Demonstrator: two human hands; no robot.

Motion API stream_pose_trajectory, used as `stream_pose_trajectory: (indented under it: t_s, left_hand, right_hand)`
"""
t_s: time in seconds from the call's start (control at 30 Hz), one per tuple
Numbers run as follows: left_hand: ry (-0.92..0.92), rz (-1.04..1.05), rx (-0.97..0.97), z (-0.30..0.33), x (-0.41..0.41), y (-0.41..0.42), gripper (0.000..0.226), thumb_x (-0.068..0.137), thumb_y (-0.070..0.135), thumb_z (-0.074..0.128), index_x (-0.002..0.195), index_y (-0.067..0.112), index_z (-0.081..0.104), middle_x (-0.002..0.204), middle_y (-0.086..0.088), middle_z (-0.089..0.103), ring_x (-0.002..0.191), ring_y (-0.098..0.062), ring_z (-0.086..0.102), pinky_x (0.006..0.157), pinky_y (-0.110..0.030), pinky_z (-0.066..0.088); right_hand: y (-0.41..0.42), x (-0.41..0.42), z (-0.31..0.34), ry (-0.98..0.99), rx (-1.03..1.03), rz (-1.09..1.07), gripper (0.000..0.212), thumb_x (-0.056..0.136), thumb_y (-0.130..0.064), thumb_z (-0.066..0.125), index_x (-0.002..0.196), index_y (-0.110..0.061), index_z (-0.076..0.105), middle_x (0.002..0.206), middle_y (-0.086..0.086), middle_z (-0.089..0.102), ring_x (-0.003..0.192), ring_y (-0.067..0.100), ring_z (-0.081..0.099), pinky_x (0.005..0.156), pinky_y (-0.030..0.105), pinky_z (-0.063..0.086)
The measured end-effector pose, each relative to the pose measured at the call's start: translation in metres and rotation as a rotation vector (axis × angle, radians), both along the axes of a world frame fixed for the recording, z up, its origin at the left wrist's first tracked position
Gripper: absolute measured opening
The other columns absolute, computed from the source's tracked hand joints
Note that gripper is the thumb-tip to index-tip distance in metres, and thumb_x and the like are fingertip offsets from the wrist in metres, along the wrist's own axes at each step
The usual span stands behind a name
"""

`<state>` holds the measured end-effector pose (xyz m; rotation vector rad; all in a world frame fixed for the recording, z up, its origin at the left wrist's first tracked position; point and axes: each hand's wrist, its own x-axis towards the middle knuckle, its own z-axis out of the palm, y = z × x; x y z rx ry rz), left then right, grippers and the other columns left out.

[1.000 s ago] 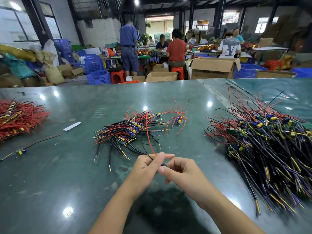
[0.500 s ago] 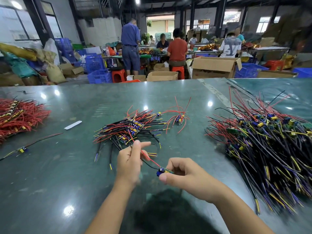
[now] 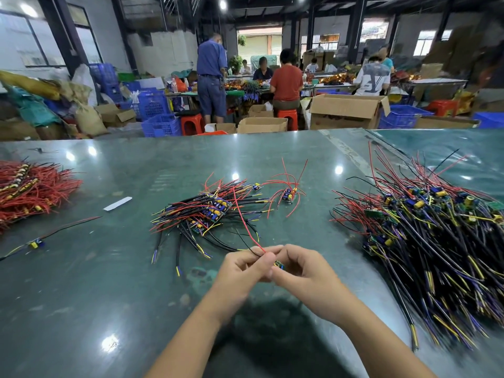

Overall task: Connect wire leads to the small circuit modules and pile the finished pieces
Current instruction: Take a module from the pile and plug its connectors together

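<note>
Two hands have come back together at six o'clock on the green surface (image 3: 81, 296), after being spread apart half a second ago. The left hand (image 3: 242, 271) pinches a red wire lead (image 3: 246, 227) with a black one, fingers curled; the right hand (image 3: 302, 271) curls round a small circuit module (image 3: 278, 264), held between both. That closing suggests the lead is being seated on the module, so this piece is not yet ready to pile. Beyond, at twelve o'clock, lies the small pile of wired modules (image 3: 210, 211); at three o'clock the large heap of wired modules (image 3: 425, 236); at nine o'clock a bundle of red leads (image 3: 32, 186).
</note>
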<state>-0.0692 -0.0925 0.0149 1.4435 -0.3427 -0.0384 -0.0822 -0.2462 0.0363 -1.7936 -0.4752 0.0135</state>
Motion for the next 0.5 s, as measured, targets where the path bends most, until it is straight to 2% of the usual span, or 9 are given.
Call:
stream_pose_trajectory:
  t_s: [0.03, 0.1, 0.17, 0.2, 0.27, 0.33, 0.4, 0.5]
  left_hand:
    - [-0.012, 0.018, -0.006, -0.0008, -0.0006, -0.0015, 0.026, 0.085, 0.028, 0.065, 0.072, 0.007, 0.073, 0.103, -0.004, 0.072, 0.094, -0.017, 0.067, 0.078, -0.03, 0.055]
    - [-0.015, 0.059, -0.056, 0.0012, -0.0007, -0.0018, 0.014, 0.085, 0.023, 0.066, 0.082, 0.015, 0.078, 0.093, -0.007, 0.073, 0.085, -0.014, 0.066, 0.077, -0.029, 0.056]
    - [-0.006, 0.116, -0.097, 0.002, 0.0015, 0.0022, 0.019, 0.079, 0.025, 0.063, 0.089, 0.021, 0.078, 0.084, -0.003, 0.072, 0.077, -0.01, 0.064, 0.076, -0.028, 0.056]
    - [-0.004, 0.142, -0.11, 0.0022, 0.0025, 0.0043, 0.02, 0.077, 0.025, 0.063, 0.089, 0.021, 0.078, 0.08, -0.001, 0.071, 0.074, -0.008, 0.062, 0.074, -0.026, 0.055]
    - [-0.019, 0.171, -0.113, 0.0038, 0.0028, 0.0062, 0.02, 0.077, 0.025, 0.063, 0.088, 0.018, 0.078, 0.079, 0.002, 0.071, 0.072, -0.005, 0.061, 0.07, -0.021, 0.053]
    - [-0.032, 0.172, -0.103, 0.0034, 0.0028, 0.0063, 0.02, 0.077, 0.025, 0.064, 0.089, 0.016, 0.077, 0.081, 0.002, 0.071, 0.072, -0.006, 0.062, 0.07, -0.02, 0.053]
    - [-0.027, 0.178, -0.111, 0.0036, 0.003, 0.0056, 0.021, 0.077, 0.026, 0.063, 0.09, 0.015, 0.076, 0.077, 0.002, 0.071, 0.071, -0.007, 0.062, 0.07, -0.02, 0.053]
    - [-0.008, 0.266, -0.109, 0.005, 0.0051, 0.0066, 0.022, 0.08, 0.028, 0.06, 0.085, 0.013, 0.075, 0.07, 0.004, 0.068, 0.066, -0.006, 0.06, 0.066, -0.02, 0.053]
  right_hand:
    - [-0.0008, 0.001, -0.0017, -0.024, -0.026, -0.039, 0.022, 0.082, -0.021, 0.071, 0.076, -0.005, 0.058, 0.087, -0.022, 0.069, 0.068, 0.024, 0.053, 0.064, 0.046, 0.046]
    - [-0.002, 0.002, -0.0035, -0.048, -0.051, -0.132, 0.014, 0.079, -0.025, 0.075, 0.084, -0.022, 0.062, 0.071, -0.017, 0.062, 0.059, 0.015, 0.046, 0.057, 0.033, 0.042]
    - [-0.0017, 0.0025, -0.0029, 0.016, 0.022, -0.171, 0.037, 0.078, -0.026, 0.075, 0.105, -0.039, 0.054, 0.082, -0.007, 0.062, 0.061, 0.02, 0.055, 0.063, 0.032, 0.048]
    - [-0.0024, 0.0035, -0.004, 0.045, 0.035, -0.178, 0.044, 0.079, -0.025, 0.074, 0.111, -0.041, 0.048, 0.086, -0.007, 0.063, 0.065, 0.024, 0.058, 0.066, 0.033, 0.05]
    - [-0.0049, 0.005, -0.0041, 0.046, -0.03, -0.186, 0.032, 0.083, -0.027, 0.071, 0.107, -0.035, 0.053, 0.085, -0.008, 0.065, 0.071, 0.024, 0.062, 0.073, 0.036, 0.051]
    - [-0.0073, 0.0055, -0.0026, 0.028, -0.145, -0.156, 0.007, 0.087, -0.029, 0.066, 0.091, -0.025, 0.063, 0.076, -0.005, 0.065, 0.069, 0.014, 0.059, 0.071, 0.035, 0.048]
    - [-0.0079, 0.005, -0.0022, 0.045, -0.152, -0.088, 0.013, 0.089, -0.026, 0.063, 0.08, -0.017, 0.065, 0.071, 0.003, 0.065, 0.068, 0.011, 0.055, 0.069, 0.036, 0.046]
    - [-0.0079, 0.0036, 0.0007, 0.049, -0.123, -0.021, 0.011, 0.09, -0.018, 0.062, 0.079, -0.018, 0.065, 0.069, 0.0, 0.065, 0.067, 0.012, 0.055, 0.066, 0.031, 0.044]
